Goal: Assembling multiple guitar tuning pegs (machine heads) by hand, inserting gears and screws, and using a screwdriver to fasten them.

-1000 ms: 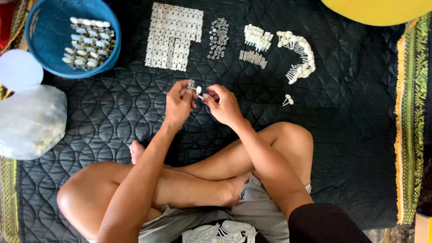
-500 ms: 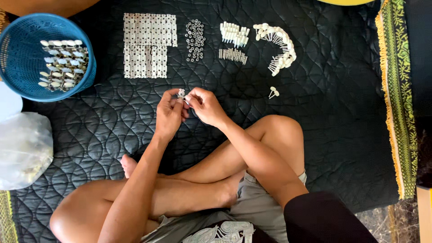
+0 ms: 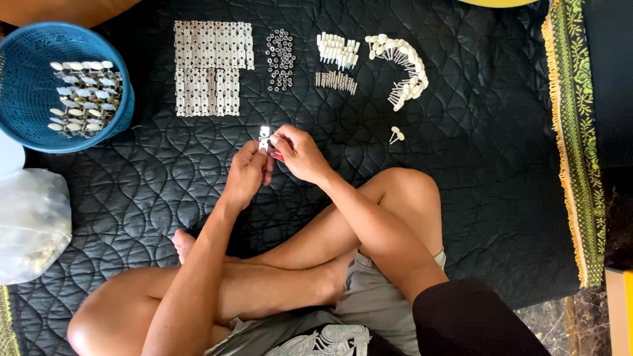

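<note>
Hands sit a touch lower than before, same pinch: your left hand [image 3: 247, 173] and right hand [image 3: 298, 153] both grip the small metal plate [image 3: 264, 138] between fingertips, above the black quilted mat [image 3: 501, 178], just below the laid-out plate rows [image 3: 211, 66]; blue basket [image 3: 26, 125] far left

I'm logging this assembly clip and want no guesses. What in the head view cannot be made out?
- Small metal piece: too small to tell its details; fingers of the left hand and right hand cover part of it.
- Red item under the right hand: mostly hidden by it.
- Blue basket: cut off by the left edge.
- Plastic bag: contents blurred behind the film.
- Dark ring pile: too small to count.
</note>
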